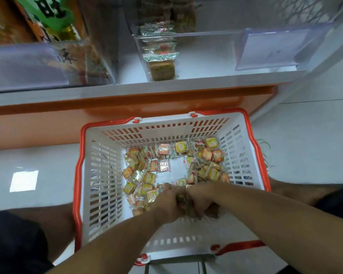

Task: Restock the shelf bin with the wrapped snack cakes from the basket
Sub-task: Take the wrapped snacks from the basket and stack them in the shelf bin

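A white tiled floor (305, 139) is seen, and a white basket (99, 175) with an orange rim is set directly on it, just in front of the orange base of the shelf unit. A bright square of reflected light is shown on the floor to the left of the basket. Beyond the basket, a white shelf (206, 76) is carried above the orange base. On the shelf, directly beyond the basket, a clear bin (196, 46) is placed, with a few wrapped cakes stacked at its left end. To the left of that bin, a second clear bin (28, 66) is stood on the same shelf, filled with brown packets.
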Tool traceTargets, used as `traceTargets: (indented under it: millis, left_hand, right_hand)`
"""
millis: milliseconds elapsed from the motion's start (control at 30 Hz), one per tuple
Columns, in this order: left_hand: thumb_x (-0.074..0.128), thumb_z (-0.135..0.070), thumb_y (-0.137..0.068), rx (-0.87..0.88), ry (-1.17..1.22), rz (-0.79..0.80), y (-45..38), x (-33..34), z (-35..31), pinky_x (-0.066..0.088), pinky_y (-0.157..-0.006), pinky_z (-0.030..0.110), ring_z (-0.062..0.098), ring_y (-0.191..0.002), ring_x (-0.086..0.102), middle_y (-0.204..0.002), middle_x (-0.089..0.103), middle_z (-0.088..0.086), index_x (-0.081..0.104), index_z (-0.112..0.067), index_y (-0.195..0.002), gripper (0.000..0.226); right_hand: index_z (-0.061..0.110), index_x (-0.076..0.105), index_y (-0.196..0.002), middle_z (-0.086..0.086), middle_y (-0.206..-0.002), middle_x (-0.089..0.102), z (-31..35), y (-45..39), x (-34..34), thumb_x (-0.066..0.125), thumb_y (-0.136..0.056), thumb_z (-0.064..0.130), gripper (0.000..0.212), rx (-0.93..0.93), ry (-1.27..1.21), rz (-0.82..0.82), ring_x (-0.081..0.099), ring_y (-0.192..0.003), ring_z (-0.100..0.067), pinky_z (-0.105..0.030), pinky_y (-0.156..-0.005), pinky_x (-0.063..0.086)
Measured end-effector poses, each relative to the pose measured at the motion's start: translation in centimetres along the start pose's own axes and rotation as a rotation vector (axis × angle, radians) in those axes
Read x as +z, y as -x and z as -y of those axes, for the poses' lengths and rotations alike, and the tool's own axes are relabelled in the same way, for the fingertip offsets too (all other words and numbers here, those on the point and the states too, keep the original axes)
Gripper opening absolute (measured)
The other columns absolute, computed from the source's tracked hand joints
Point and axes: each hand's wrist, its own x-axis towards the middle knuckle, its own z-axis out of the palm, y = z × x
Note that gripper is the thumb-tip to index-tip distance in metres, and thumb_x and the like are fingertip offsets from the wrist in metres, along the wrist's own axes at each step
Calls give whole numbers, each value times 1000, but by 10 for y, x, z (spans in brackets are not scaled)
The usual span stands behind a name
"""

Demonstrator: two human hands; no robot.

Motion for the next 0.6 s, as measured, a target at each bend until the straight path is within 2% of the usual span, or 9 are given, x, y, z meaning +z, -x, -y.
traceTargets:
  millis: [100, 200, 267, 367, 467, 500, 533, 600]
  left_hand:
    - [85, -32, -74, -19, 75, -9, 2, -6, 1, 49, -106, 29, 24, -113, 60, -122, 41, 4, 68, -38, -128, 57]
    - [85, -29, -74, -69, 93, -7, 5, -11, 4, 48, -105, 25, 20, -112, 60, -124, 53, 5, 67, -33, -132, 61]
    - [85, -27, -77, -124, 93, 9, 6, -16, 3, 51, -104, 29, 21, -114, 64, -136, 56, 7, 58, -33, -143, 72]
    - [85, -18, -79, -183, 129, 44, 10, -27, 0, 55, -88, 22, 20, -111, 68, -138, 63, 5, 43, -30, -155, 87]
    - [86, -10, -79, -250, 326, 110, 21, -37, -1, 61, -85, 34, 27, -104, 72, -142, 62, 11, 39, -17, -157, 92]
    - [87, -9, -78, -268, 409, 128, 26, -42, 0, 63, -82, 37, 28, -99, 73, -142, 61, 13, 43, -15, -154, 88]
    - [87, -9, -76, -287, 483, 148, 30, -46, -1, 63, -71, 36, 25, -86, 72, -138, 64, 13, 49, -15, -151, 84]
    - [85, -9, -76, -321, 625, 197, 39, -58, -6, 49, -46, 26, 15, -53, 55, -107, 75, 10, 58, -21, -144, 75]
  right_hand:
    - [12, 71, -120, -15, -114, 72, -2, 3, -1, 82, -81, 20, 42, 19, -64, 34, 70, -101, -35, -47, -91, 58]
    - [13, 69, -126, -12, -120, 70, 2, 7, 0, 78, -86, 25, 43, 41, 31, 71, 69, -105, -34, -44, -92, 57]
    - [12, 69, -125, -12, -122, 69, 5, 12, -1, 76, -86, 19, 40, 49, 60, 15, 67, -106, -32, -41, -91, 57]
    - [8, 72, -113, -14, -119, 68, 8, 23, -5, 70, -87, 8, 27, 73, 4, -121, 67, -104, -33, -39, -85, 58]
    - [14, 71, -105, -10, -116, 70, 13, 36, -13, 71, -85, 5, 22, 90, -137, -201, 69, -101, -31, -43, -87, 60]
    - [15, 70, -107, -8, -115, 70, 15, 42, -17, 72, -84, 8, 25, 80, -162, -219, 68, -101, -30, -42, -87, 60]
    - [16, 68, -108, -7, -112, 70, 18, 50, -23, 75, -83, 11, 26, 68, -174, -227, 68, -98, -28, -40, -83, 60]
    - [24, 62, -106, -5, -100, 68, 23, 66, -35, 80, -81, 11, 33, 57, -243, -198, 67, -85, -26, -36, -68, 60]
